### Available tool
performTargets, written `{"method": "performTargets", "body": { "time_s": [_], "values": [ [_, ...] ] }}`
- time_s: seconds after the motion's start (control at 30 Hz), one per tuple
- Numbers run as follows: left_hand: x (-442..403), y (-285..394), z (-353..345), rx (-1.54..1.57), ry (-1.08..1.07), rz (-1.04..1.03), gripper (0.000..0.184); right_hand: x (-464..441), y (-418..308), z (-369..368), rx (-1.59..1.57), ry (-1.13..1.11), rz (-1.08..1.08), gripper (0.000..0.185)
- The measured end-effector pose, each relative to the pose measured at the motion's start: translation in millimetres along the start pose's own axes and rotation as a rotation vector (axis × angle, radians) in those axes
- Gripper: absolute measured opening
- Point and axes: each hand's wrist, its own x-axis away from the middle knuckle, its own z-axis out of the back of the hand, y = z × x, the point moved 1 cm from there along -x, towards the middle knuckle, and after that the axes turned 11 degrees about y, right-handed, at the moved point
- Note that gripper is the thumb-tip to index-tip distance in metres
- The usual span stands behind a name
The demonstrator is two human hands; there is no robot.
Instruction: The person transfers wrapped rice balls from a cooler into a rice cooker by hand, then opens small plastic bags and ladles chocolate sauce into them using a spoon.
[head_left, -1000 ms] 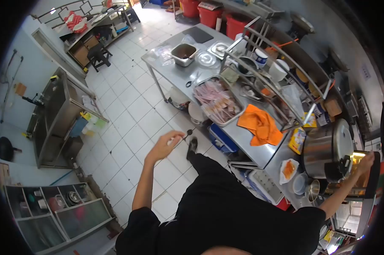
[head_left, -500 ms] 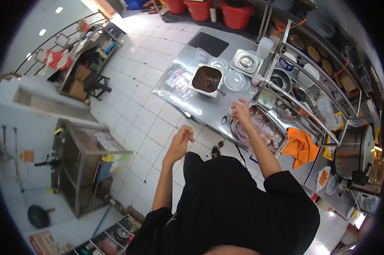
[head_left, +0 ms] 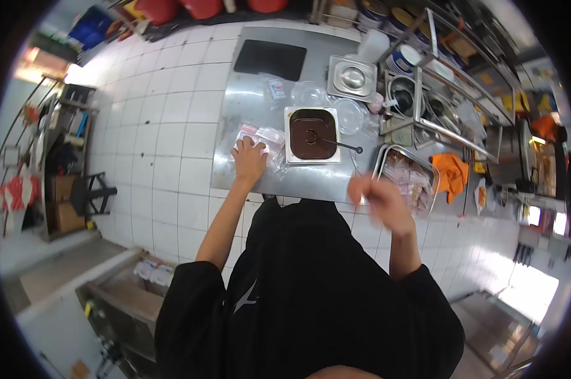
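Note:
My left hand [head_left: 250,165] rests with fingers apart on clear plastic bags [head_left: 271,140] with printed labels, left of a deep square steel pan. Dark brown sauce [head_left: 305,119] fills much of that pan [head_left: 289,151], and a ladle [head_left: 345,146] leans in it, its handle over the right rim. My right hand [head_left: 386,203] hovers by the table's front edge, near a steel tray [head_left: 433,196] of plastic-wrapped packets [head_left: 406,175]. Motion smears its fingers, so whether it holds anything cannot be made out.
Clear round plastic lids [head_left: 347,117] and a lidded steel pan [head_left: 352,77] lie behind the sauce pan. A black board [head_left: 270,59] is at the table's far left. An orange cloth [head_left: 450,177] lies right of the tray. A metal rack [head_left: 418,95] rises along the right side.
My view has turned to face the steel table squarely. My left hand has moved from the air beside the table onto the plastic bags. My right hand has drawn back toward me.

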Motion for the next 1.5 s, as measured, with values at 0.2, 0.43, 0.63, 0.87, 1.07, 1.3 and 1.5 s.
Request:
{"method": "performTargets", "body": {
  "time_s": [0.2,0.43,0.63,0.87,1.07,1.3,1.5],
  "values": [
    [-13.1,-6.9,-20.9,-0.043,-0.069,-0.15,0.025,-13.0,-118.1,-135.9,-0.207,-0.773,0.763,0.031],
    [-16.3,-24.8,-44.4,-0.054,0.011,-0.204,0.012,-0.8,-124.1,-173.8,-0.734,-0.33,0.744,0.028],
    [-18.6,-28.9,-47.7,-0.022,0.103,-0.245,0.006,7.2,-106.0,-182.5,-0.564,-0.612,0.863,0.023],
    [-41.1,2.3,81.7,0.621,0.085,-0.093,0.004,-41.4,-54.7,-122.6,-0.116,-0.217,0.669,0.022],
    [-32.9,21.9,144.1,1.441,-0.352,0.372,0.014,-116.5,65.6,-99.4,0.245,0.301,0.15,0.044],
    [-13.5,38.0,140.3,1.511,-0.537,0.722,0.018,-105.7,102.4,-98.2,0.166,0.353,-0.005,0.023],
    [-3.4,30.7,115.4,1.476,-0.678,0.785,0.018,-81.8,109.5,-112.0,0.067,0.366,-0.158,0.023]
  ]
}}
